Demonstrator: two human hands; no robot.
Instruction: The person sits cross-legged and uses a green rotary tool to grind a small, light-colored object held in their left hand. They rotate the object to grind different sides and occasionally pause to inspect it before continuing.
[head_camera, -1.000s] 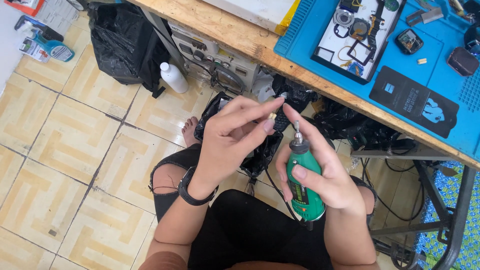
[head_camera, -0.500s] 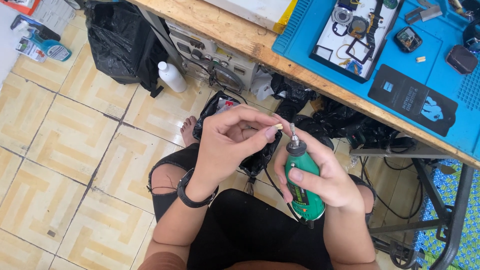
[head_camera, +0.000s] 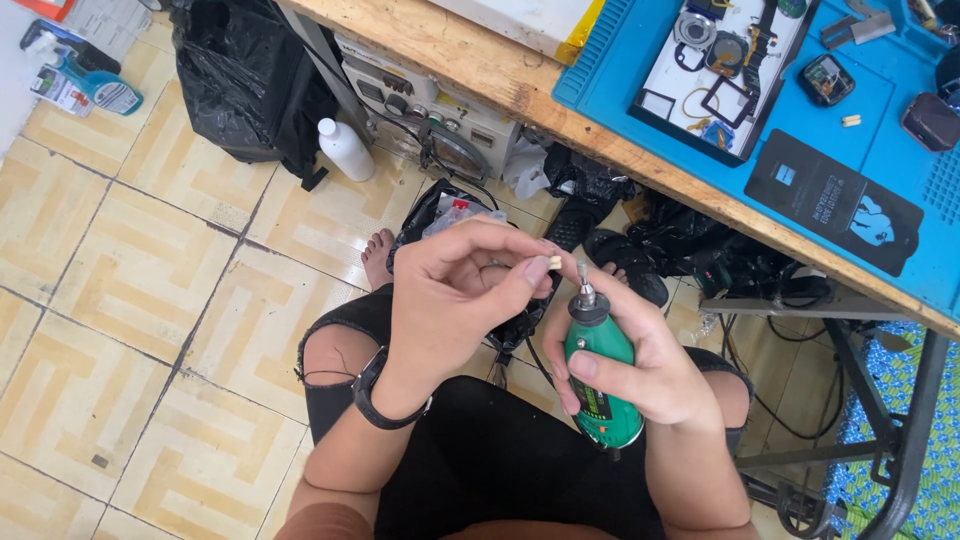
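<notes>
The person is sitting beside a wooden workbench (head_camera: 470, 50), working over the lap. The right hand (head_camera: 650, 365) is gripping a green rotary tool (head_camera: 600, 375) upright, fingers wrapped round its body, the metal bit (head_camera: 584, 280) pointing up. The left hand (head_camera: 455, 300) is pinching a small pale piece (head_camera: 554, 262) between thumb and forefinger, holding it just beside the bit; whether they are touching cannot be told. A black wristband (head_camera: 375, 392) is sitting on the left wrist. On the bench a blue mat (head_camera: 900, 150) is carrying a white tray (head_camera: 735, 70) of parts. A white bottle (head_camera: 345, 150) is standing on the tiled floor (head_camera: 130, 290).
</notes>
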